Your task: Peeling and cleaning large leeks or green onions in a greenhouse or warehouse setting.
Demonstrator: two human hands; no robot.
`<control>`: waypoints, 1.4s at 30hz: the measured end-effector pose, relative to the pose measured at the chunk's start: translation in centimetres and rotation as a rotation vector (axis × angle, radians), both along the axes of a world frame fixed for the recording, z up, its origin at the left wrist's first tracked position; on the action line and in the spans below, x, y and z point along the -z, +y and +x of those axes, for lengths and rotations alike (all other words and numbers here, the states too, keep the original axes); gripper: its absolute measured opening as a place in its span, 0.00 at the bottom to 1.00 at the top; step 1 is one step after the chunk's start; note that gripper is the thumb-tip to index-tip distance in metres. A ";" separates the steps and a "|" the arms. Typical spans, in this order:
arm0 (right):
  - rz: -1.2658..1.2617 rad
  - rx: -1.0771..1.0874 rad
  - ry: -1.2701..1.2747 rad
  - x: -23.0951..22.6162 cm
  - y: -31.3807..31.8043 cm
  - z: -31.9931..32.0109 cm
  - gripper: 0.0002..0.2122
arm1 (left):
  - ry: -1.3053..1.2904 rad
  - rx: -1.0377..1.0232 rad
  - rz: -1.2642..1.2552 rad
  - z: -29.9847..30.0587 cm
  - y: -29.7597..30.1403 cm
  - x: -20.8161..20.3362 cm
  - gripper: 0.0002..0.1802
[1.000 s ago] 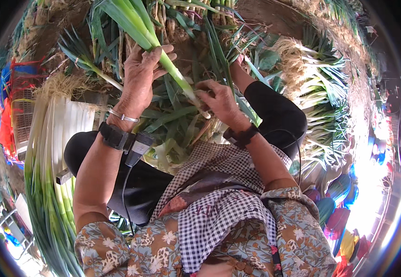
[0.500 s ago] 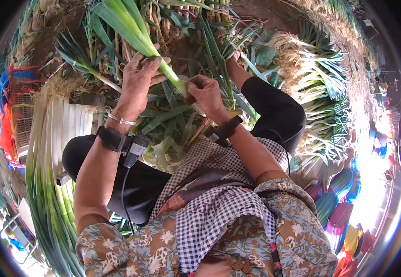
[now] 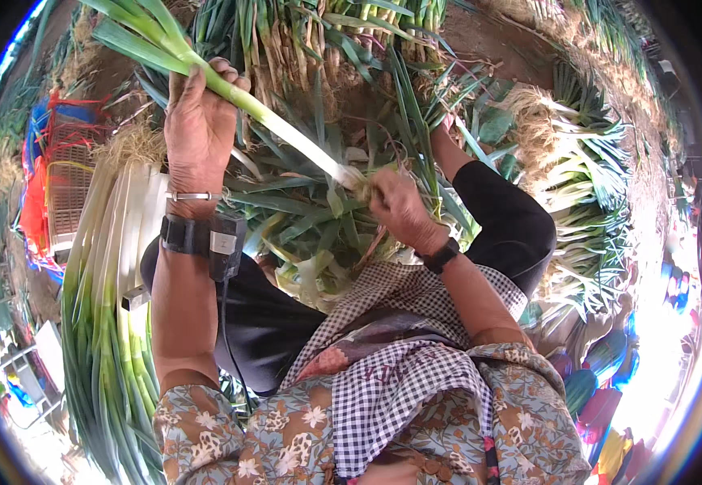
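Holding one leek [image 3: 290, 139] aslant in mid-air over the leaf heap [image 3: 302, 217], with leaves pointing up and to the left and with the white root end lower, toward the right. Grasping it with the left hand [image 3: 199, 121], thumb and fingers around the pale green part, just below the spread of leaves. At the root end, the right hand [image 3: 403, 208], with fingers bent and drawn together. Cannot tell whether pinching roots or loose skin there: too small and partly covered.

On the left wrist, a bracelet [image 3: 193, 196] and a black strap with a box [image 3: 226, 242]; on the right wrist, a dark band [image 3: 441, 255]. Around the heap, spread knees in black trousers [image 3: 509, 214]; nearer the body, a checked apron [image 3: 399, 396] over a flowered shirt [image 3: 286, 428].

Beside the left forearm, a long stack of leeks [image 3: 96, 283], with roots at the far end; farther left, a crate [image 3: 70, 198]. Ahead, beyond the heap, a bunch of stalks [image 3: 286, 48]. Past the right knee, a row of leeks [image 3: 581, 186], with roots toward the left and leaves toward the right.
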State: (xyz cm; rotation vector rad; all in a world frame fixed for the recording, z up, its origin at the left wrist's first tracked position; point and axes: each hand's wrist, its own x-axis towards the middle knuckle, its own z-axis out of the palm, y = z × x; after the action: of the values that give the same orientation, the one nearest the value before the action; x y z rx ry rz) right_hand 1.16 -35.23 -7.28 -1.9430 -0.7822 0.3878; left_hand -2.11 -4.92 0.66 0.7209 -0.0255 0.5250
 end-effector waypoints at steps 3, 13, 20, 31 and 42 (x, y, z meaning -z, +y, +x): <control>-0.397 -0.223 -0.499 6.1 -3.5 1.0 0.10 | -0.042 0.007 0.045 -0.5 1.1 -0.4 0.16; -0.975 -0.377 -0.286 12.4 -5.6 1.1 0.10 | 0.032 -0.002 -0.001 -0.9 -1.3 -0.2 0.16; 0.114 -0.280 0.198 -1.7 2.8 0.8 0.13 | 0.117 0.141 0.167 -1.9 1.8 -3.0 0.16; 0.139 -0.544 0.217 -0.7 3.6 -3.7 0.08 | -0.025 0.080 0.073 -5.3 4.7 -5.3 0.31; 0.232 -0.422 0.186 -4.3 5.8 -2.8 0.13 | -0.202 0.166 -0.111 -5.7 5.6 -4.7 0.31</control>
State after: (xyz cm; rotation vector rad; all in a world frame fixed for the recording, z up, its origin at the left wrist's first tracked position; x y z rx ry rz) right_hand -1.65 -29.45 -2.98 -1.4971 -1.0636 0.6883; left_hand -7.77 0.72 5.31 0.5495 -0.2413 0.4346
